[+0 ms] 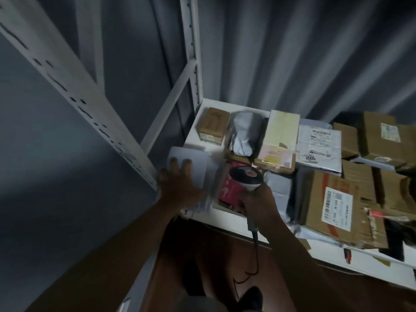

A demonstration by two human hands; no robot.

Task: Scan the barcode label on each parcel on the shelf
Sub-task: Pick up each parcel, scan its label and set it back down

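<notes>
Scanning step. The left hand (180,188) lay flat, fingers straight, on a pale envelope (191,167) at the shelf's (227,218) left end; the right hand (258,203) clasped the scanner (245,176) above a red parcel (227,188). Next, probably, a label must face the scanner.

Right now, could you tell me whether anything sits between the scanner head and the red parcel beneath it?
Nothing visible does. The right hand grips the scanner, whose head hovers directly over the red parcel. The left hand rests on the pale flat parcel to the side, outside that gap. No barcode label shows on the red parcel's visible face.
</notes>
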